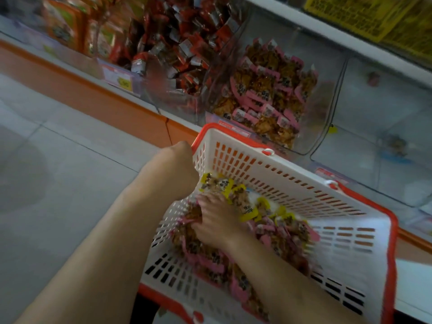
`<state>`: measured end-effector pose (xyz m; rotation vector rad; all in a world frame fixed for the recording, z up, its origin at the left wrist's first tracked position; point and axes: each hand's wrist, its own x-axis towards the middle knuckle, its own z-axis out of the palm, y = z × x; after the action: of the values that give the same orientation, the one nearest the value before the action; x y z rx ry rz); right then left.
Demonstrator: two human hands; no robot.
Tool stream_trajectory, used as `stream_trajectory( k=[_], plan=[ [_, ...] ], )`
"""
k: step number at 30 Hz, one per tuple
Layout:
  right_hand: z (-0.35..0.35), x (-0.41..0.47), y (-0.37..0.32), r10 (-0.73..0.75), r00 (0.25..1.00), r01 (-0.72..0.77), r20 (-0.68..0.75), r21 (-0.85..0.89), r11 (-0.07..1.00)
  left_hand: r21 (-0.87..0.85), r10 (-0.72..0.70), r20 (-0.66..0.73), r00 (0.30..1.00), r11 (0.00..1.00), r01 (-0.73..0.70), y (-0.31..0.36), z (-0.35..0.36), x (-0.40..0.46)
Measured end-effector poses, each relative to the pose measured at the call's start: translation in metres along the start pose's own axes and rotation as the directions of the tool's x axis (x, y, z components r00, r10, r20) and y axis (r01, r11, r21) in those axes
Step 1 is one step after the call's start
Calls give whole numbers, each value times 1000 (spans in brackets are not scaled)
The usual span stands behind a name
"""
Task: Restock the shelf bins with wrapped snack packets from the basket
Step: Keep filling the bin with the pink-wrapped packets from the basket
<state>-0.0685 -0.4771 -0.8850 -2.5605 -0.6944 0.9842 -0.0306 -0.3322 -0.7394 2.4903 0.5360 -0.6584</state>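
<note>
Basket (292,183) tilted steeply, rim gripped by left hand (180,164). Right hand (216,222) buried among packets (208,258), fingers curled around a bunch. Risk: packets sliding out, or pink mixed with yellow.

- We can see dark printed characters on the yellow-tabbed packets (224,184) in the basket (304,183), but they are too small and blurred for us to read.
- We find similar dark characters on the pink tabs of the packets in the clear shelf bin (268,90); we cannot read these either.
- We make out a yellow sign (350,15) at the top right, covered in rows of dense dark print that is illegible to us.
- We see a pink price label (119,77) on the shelf edge with a yellow patch bearing digits; the blur keeps us from telling the number.
- We note red and white labels (327,173) on the bin fronts, unreadable.
</note>
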Motion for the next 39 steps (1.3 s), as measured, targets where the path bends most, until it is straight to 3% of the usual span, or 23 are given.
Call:
stream_trajectory(
  k=[2,5,9,13,16,19,22,25,27,30,32,35,39],
  plan=[
    [18,12,4,-53,998,54,14,-52,997,-1,7,9,1000,1000,-7,-2,-1,1],
    [33,14,10,-93,986,84,-140,-69,994,-8,11,18,1000,1000,-11,-3,-4,2],
    [13,0,8,-77,969,111,-235,132,985,-42,-22,-3,1000,999,22,0,-7,3],
    [-42,-33,7,157,948,-32,-276,409,912,-169,-5,-258,966,985,-40,7,-11,2],
    [-86,-65,11,267,901,-30,-341,566,824,-224,36,-379,925,966,-130,14,-9,-5],
    [-119,-93,15,346,876,0,-335,719,695,-166,127,-526,841,954,-248,24,-6,-14],
    [-137,-113,21,415,849,48,-327,830,556,-278,293,-424,857,859,-431,40,-6,-26],
    [-146,-117,27,482,814,38,-323,858,512,-306,561,-134,817,761,-572,54,9,-34],
    [-153,-115,34,493,821,45,-288,893,447,-278,610,24,792,765,-581,62,27,-35],
    [-165,-114,45,424,867,105,-261,928,358,-407,546,-110,830,738,-539,72,45,-28],
    [-173,-116,53,383,872,174,-304,925,338,-552,423,-177,889,705,-446,76,45,-20],
    [-183,-119,64,404,814,233,-417,872,431,-775,243,-128,962,580,-250,82,38,-13],
    [-185,-119,76,423,760,180,-494,785,593,-915,157,-54,986,388,-112,88,37,-13]
  ],
)
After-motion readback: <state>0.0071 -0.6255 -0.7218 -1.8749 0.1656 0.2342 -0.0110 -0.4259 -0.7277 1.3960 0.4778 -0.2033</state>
